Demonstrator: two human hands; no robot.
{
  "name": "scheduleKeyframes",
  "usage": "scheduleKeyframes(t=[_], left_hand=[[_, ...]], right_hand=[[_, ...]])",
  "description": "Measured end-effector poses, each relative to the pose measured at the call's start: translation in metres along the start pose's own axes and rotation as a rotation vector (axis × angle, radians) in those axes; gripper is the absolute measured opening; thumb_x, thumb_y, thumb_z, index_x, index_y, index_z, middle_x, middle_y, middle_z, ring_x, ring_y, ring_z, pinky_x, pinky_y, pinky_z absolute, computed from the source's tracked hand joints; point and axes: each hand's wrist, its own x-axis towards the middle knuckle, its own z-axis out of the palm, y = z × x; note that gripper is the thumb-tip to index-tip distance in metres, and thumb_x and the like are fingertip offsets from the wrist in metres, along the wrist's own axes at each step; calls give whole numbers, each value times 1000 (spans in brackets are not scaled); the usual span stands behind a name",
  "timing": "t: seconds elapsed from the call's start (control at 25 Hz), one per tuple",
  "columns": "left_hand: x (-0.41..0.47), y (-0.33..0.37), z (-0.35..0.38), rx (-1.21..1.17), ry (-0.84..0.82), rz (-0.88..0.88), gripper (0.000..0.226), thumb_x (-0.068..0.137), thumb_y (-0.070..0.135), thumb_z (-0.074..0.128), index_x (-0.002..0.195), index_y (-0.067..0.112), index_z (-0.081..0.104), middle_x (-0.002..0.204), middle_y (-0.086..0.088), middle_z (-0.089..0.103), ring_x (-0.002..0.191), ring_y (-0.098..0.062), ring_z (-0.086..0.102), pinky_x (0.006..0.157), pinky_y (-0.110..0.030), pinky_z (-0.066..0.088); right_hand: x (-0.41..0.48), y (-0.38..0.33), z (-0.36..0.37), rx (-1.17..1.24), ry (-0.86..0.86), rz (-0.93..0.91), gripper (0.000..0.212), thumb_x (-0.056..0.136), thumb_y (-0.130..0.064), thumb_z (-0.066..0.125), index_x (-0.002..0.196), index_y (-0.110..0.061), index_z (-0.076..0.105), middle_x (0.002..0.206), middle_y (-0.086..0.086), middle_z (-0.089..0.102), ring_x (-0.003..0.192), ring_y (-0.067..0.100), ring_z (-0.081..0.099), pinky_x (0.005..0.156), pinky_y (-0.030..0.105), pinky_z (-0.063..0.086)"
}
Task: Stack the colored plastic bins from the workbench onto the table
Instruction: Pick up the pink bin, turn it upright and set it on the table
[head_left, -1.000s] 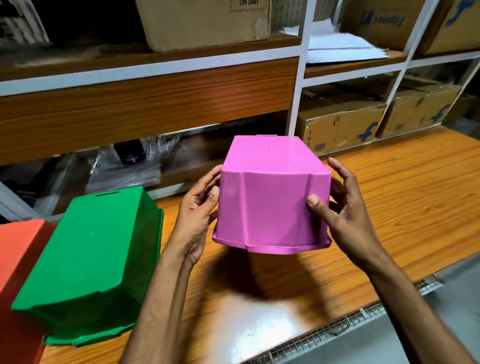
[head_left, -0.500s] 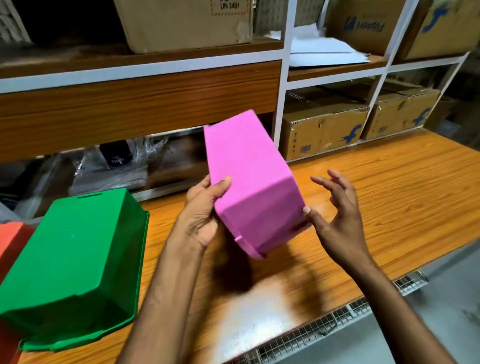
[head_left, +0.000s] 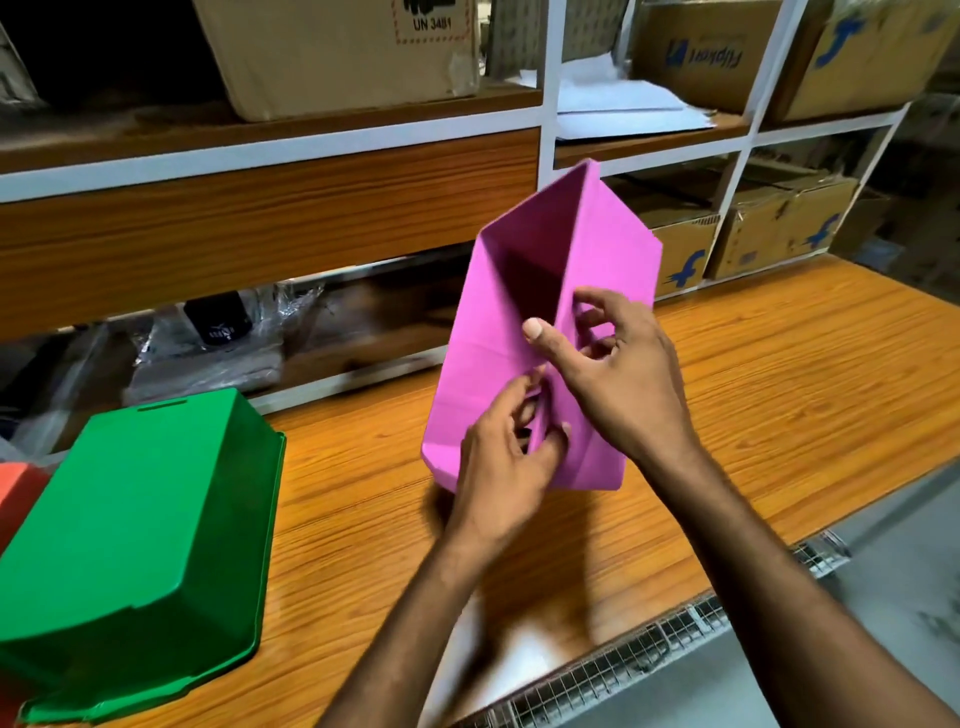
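Orange-grained workbench below, pink bin tipped up above it, clamped at near rim by left hand and right hand. Looks light, stiff, slick plastic; rim grip safest.

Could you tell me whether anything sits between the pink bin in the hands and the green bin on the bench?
Nothing visible does. The pink bin is gripped by the left hand and right hand; only bare wooden benchtop lies between it and the upside-down green bin.

"UN 3481" on top-shelf carton, upside-down "Flipkart" on upper-right box
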Motion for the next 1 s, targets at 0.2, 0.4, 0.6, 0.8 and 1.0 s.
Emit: scheduleKeyframes(t=[0.2, 0.4, 0.6, 0.8, 1.0], left_hand=[[-10, -3, -20, 205, -149, 128, 38, 91, 34, 69, 128, 36, 64, 120, 19, 71, 110, -4, 67, 95, -29, 53], [20, -48, -64, 353, 258, -204, 68, 72, 58, 70, 129, 25, 53, 130, 0, 58, 118, -22, 59, 100, -35, 48], [25, -43, -74, 35, 257, -198, 39, 80, 1, 64, 114, 20, 59, 98, 2, 70, 85, -15, 65, 70, -29, 52], [29, 8, -59, 56, 301, 61, 46, 72, -7, 58, 110, 17, 66, 94, -1, 66, 73, 1, 58, 66, -20, 50], [18, 71, -1, 479, 91, 287, 48, 81, 15, 66, 128, 21, 65, 113, 2, 57, 92, -17, 64, 80, -37, 56]], right_hand=[[6, 15, 9, 70, 94, 93, 45, 69, -32, 68, 113, -24, 58, 82, -9, 64, 71, 16, 65, 74, 42, 57], [-4, 43, 1, 356, 53, 179, 43, 73, -12, 66, 116, -13, 65, 80, -9, 56, 59, 0, 46, 64, 20, 45], [-14, 57, -22, 464, 21, 167, 41, 93, 1, 64, 118, -31, 69, 89, -10, 64, 72, 4, 55, 64, 16, 48], [-45, 101, -35, 442, -226, 428, 61, 96, 10, 56, 138, -35, 55, 96, -2, 62, 82, 4, 62, 69, 19, 55], [-67, 127, -36, 639, -110, 608, 43, 100, 7, 49, 129, -24, 56, 86, -7, 67, 74, 0, 64, 65, 24, 57]])
